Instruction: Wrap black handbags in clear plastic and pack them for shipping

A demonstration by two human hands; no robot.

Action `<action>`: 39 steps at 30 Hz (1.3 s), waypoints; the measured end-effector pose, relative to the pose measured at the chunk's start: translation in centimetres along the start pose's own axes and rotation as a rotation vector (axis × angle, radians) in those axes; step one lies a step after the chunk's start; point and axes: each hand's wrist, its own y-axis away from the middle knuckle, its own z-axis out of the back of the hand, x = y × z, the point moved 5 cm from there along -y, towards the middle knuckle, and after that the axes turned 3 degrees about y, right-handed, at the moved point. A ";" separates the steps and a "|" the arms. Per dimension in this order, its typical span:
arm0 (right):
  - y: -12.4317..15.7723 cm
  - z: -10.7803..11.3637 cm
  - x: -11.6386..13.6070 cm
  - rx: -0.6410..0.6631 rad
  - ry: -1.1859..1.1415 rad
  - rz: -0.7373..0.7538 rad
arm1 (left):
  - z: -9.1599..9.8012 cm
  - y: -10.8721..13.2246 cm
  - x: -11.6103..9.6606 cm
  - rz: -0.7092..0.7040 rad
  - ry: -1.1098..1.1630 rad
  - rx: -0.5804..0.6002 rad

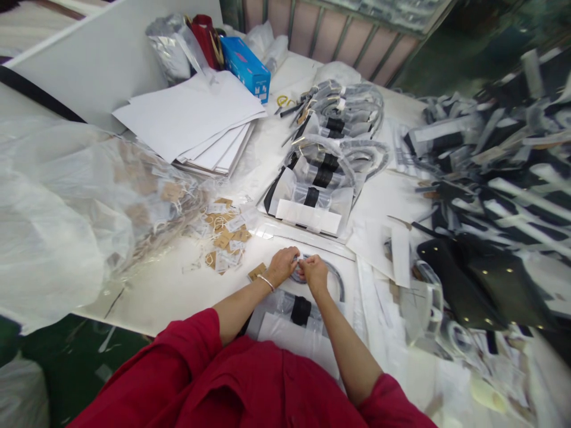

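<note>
Directly in front of me lies a wrapped bag (pixel 301 310) with a black band across its middle and a plastic-covered handle (pixel 339 279) looping away from me. My left hand (pixel 284 263) has its fingers closed at the handle's far side, with a bracelet on the wrist. Close beside it, nearly touching, my right hand (pixel 314 272) pinches at the same spot. A small white piece shows between the fingertips; what exactly each hand grips is too small to make out. A brown tag (pixel 257 272) lies just left of my left hand.
Brown and white tags (pixel 227 235) are scattered at the left by a large plastic bag (pixel 57 220). Wrapped bags (pixel 312 196) stand in a row ahead. White sheets (pixel 191 119), a blue box (pixel 245 65), black bags (pixel 486 279) and a tape dispenser (pixel 422 309) lie around.
</note>
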 end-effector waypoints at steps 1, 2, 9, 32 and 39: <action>-0.1 0.1 0.2 0.020 0.062 0.030 | 0.1 0.0 0.0 0.005 0.010 0.002; -0.2 0.3 0.3 0.036 0.140 0.070 | 0.2 0.0 -0.1 0.010 0.021 0.005; -0.2 1.2 2.8 0.005 0.930 0.554 | 1.2 -0.1 -0.4 0.025 0.079 0.039; 1.0 -2.0 6.2 0.222 1.354 0.806 | 5.5 1.0 2.8 0.104 0.276 -0.061; 2.7 8.1 -0.1 -0.135 0.699 0.650 | 9.7 11.3 7.2 0.454 0.139 -0.075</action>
